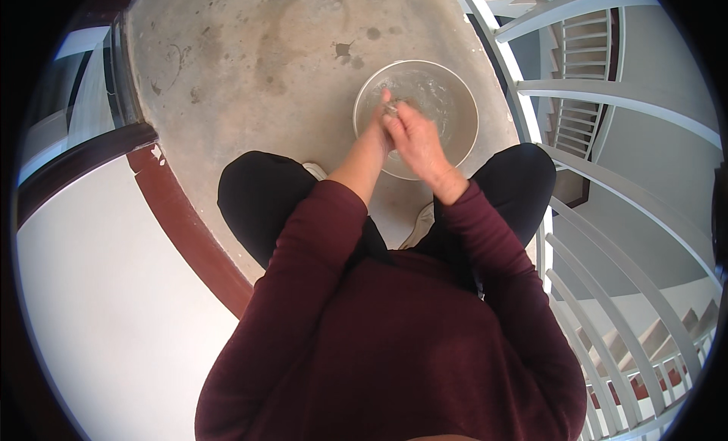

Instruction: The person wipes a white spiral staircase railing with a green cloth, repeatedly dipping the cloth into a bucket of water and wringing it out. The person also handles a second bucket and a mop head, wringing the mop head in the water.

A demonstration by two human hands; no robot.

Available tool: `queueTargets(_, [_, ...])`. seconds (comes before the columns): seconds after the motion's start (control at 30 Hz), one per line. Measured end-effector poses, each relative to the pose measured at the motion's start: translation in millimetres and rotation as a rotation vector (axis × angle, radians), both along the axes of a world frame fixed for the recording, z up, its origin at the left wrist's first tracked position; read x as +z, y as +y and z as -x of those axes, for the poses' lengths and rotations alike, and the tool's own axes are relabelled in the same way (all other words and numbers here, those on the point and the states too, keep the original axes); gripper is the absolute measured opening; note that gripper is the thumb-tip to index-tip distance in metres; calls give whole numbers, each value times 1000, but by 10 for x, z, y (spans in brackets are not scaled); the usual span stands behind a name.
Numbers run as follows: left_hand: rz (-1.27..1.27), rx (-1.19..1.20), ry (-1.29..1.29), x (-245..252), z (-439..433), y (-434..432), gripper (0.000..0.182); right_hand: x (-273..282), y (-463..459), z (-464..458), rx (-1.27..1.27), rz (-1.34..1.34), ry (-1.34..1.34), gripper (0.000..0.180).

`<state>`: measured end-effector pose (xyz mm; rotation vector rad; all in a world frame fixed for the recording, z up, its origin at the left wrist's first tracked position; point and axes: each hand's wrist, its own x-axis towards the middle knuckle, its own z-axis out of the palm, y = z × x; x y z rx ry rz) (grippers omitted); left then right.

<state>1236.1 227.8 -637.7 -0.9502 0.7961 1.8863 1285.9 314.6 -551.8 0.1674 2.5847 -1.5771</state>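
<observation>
A round, light-coloured basin [473,119] with water in it stands on the concrete floor between my feet. Both hands meet over its left part. My right hand [415,136] is curled around a small greyish wet thing [390,107], perhaps a cloth, which is blurred and mostly hidden by the fingers. My left hand [384,125] presses against the same thing from the left, partly covered by my right hand, with one fingertip pointing up. Whether the thing reaches below the hands I cannot tell.
White metal railings [526,108] run along the right, with a stairwell and steps beyond them. At the left are a white wall [131,282] with a red-brown base strip [187,230] and a dark-framed window or door [85,151]. Dark wet spots mark the concrete floor [239,71].
</observation>
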Motion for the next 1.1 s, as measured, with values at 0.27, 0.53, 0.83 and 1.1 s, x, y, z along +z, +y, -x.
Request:
queueTargets(0.27, [-39, 94, 40, -338, -76, 35, 32, -393, -59, 188, -204, -345, -67, 30])
queueTargets(0.53, [281, -272, 17, 255, -44, 110, 90, -955, 601, 144, -273, -567, -370, 22])
queueTargets(0.83, [271, -199, -82, 227, -79, -8, 99, -1042, 279, 15, 136, -318, -516, 26])
queueTargets(1.1, [100, -246, -10, 64, -57, -102, 76, 185, 116, 39, -51, 456, -409, 19])
